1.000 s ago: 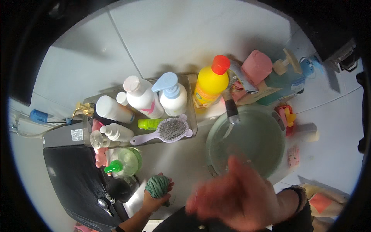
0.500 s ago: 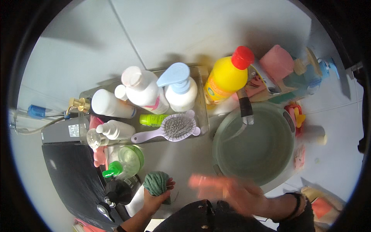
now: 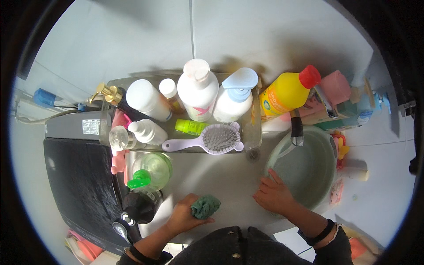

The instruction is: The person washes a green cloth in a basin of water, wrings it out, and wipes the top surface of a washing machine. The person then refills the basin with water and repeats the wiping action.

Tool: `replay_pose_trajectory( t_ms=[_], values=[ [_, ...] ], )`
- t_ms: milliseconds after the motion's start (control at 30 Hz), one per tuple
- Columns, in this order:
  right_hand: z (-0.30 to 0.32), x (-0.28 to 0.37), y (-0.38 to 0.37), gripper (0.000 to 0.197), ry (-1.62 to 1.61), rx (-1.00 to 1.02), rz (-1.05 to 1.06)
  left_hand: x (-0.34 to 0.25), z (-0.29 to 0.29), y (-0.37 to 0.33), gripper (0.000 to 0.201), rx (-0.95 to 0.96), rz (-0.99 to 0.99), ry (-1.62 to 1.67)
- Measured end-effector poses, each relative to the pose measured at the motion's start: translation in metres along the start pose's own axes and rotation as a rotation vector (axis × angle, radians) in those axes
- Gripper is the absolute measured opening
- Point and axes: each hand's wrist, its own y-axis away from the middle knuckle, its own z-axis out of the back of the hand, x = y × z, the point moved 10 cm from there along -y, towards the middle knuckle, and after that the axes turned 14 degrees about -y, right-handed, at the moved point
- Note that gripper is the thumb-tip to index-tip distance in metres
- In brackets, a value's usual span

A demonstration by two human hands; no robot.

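In my left hand (image 3: 182, 215) is a bunched green cloth (image 3: 206, 207), held low over the grey counter (image 3: 221, 179). Fingers and thumb close round it, and part of the cloth sticks out. My right hand (image 3: 274, 194) is at the near left rim of a grey-green washbasin (image 3: 309, 174). Its fingers are partly bent and apart, with nothing visible in them. Whether they touch the rim I cannot tell. Over the basin hangs a dark-handled tap (image 3: 297, 130), a thin stream of water coming from its spout.
Behind the counter, a clear tray (image 3: 252, 132) bears white bottles (image 3: 197, 90), a green tube (image 3: 191, 127) and a lilac hairbrush (image 3: 221, 139). A yellow bottle (image 3: 283, 94) stands behind the tap. Left are a green-pump bottle (image 3: 157, 170), a black bottle (image 3: 140, 206) and a black lidded appliance (image 3: 81, 185).
The view has shifted, so the shelf things sit farther right. My right hand, blurred before near the counter's front, is now at the basin's rim. The left hand still grips the cloth.
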Motion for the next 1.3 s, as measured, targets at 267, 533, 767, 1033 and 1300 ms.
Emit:
replay_pose_trajectory(
  t_ms=[267,533,767,1033,1300],
  values=[
    [-0.007,0.004,0.005,0.033,-0.213,-0.021,0.173,-0.051,-0.009,-0.029,0.058,-0.049,-0.261,0.063],
    [0.044,-0.001,0.027,0.025,-0.243,-0.479,0.279,-0.045,-0.035,-0.022,0.064,0.266,-0.116,0.446],
    [0.044,0.004,0.021,0.032,-0.479,-0.468,0.408,-0.034,-0.033,-0.006,0.058,0.226,-0.088,0.474],
    [0.036,0.012,-0.003,0.032,-0.591,-0.495,0.473,-0.014,-0.015,-0.006,0.053,0.160,0.024,0.563],
    [0.051,0.017,0.002,0.031,-0.617,-0.469,0.462,-0.017,-0.017,-0.012,0.054,0.188,0.022,0.531]
  ],
)
